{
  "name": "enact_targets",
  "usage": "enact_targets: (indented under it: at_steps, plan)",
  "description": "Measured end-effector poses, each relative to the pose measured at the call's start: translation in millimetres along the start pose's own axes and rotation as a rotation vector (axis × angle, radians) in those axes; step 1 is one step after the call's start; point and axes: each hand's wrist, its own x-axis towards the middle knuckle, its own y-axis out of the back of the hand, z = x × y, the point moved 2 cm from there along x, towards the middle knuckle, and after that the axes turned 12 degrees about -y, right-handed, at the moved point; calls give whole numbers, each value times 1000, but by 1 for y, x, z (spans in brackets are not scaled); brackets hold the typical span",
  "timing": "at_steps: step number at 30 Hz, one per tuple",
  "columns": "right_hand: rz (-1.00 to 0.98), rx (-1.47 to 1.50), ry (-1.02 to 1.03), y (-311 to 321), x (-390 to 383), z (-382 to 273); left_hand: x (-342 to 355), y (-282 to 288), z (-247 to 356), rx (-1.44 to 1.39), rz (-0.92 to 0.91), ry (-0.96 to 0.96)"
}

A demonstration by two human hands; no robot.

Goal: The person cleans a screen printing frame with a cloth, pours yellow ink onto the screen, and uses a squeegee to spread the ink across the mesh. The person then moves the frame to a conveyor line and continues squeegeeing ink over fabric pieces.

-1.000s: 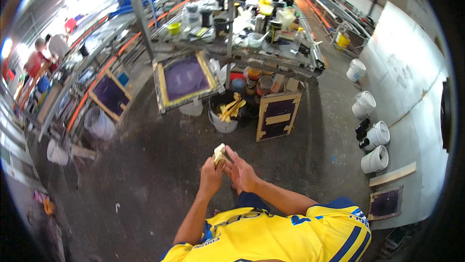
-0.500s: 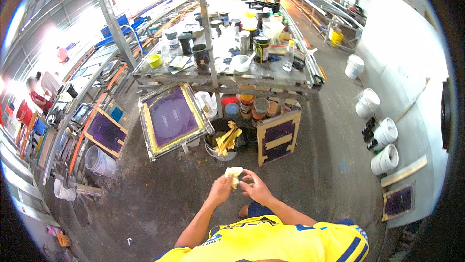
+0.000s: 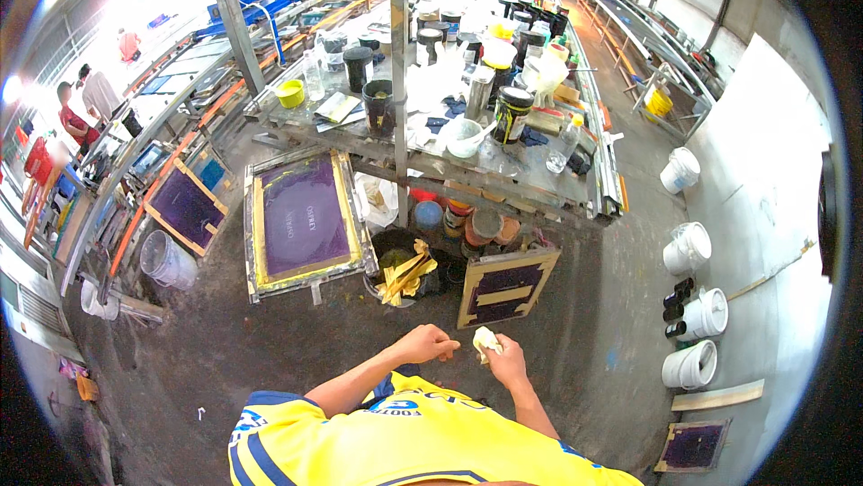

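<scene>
Low in the view, my right hand grips a pale yellow crumpled wad, which looks like cloth or tape. To its left, my left hand is apart from the wad with fingers curled; whatever it holds, if anything, I cannot make out. Beyond my hands stands a dark bucket with crumpled yellow strips in it. Beside it are a purple screen frame tilted toward me on the left and a smaller taped screen upright on the right.
A metal table crowded with tubs and bottles is ahead, with a steel post at its front. White buckets line the right wall. More screens lean on the left racks. Several people work in the distance.
My hands have separated: the right moved right with the wad, while the left let go of it and stayed to the left. The view has swung slightly.
</scene>
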Motion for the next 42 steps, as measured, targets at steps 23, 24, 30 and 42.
enact_targets:
  at_steps: [23,24,30,42]
  plan:
    - [153,-182,188,127,305,-143,243,244,19,-185,524,-308]
    - [140,-175,145,122,297,-122,267,257,29,-86,545,-357]
    - [147,-72,-242,122,213,0,432,320,108,-437,573,-445]
    - [397,-134,-676,112,101,190,719,401,149,-1301,961,-122]
